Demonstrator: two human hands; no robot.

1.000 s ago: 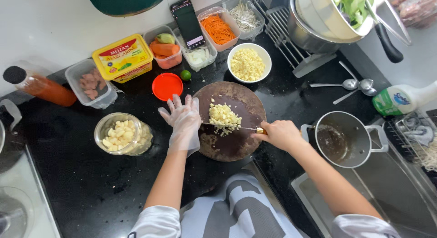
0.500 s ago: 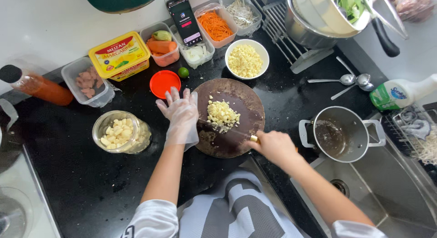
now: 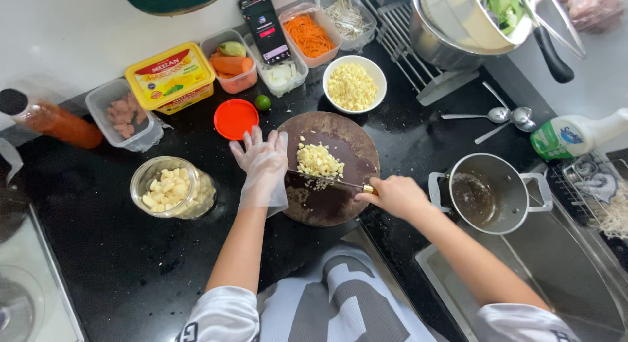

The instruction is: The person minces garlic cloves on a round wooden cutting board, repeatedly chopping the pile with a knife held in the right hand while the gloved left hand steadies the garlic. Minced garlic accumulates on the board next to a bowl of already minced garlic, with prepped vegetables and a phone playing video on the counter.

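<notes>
The right hand point(image 3: 396, 195) is closed round the handle of a knife point(image 3: 324, 180), whose blade lies flat across a round dark wooden board point(image 3: 330, 165) at the near edge of a pile of chopped garlic point(image 3: 318, 161); the left hand point(image 3: 261, 164), in a thin clear plastic glove, is spread wide and flat, palm down, on the board's left rim, holding nothing. The pile sits near the board's middle, with a few loose bits scattered around it; judged from its look, it is light, damp and sticky, likely to cling to steel and glove and to scatter if pushed fast, so it is better scraped or scooped than pinched. The knife looks stiff and thin; the handle is the place to hold it. Left of the board stands an open jar point(image 3: 171, 187) of peeled cloves; behind it lie a red lid point(image 3: 235, 119) and a white bowl point(image 3: 355, 85) of yellow bits.
</notes>
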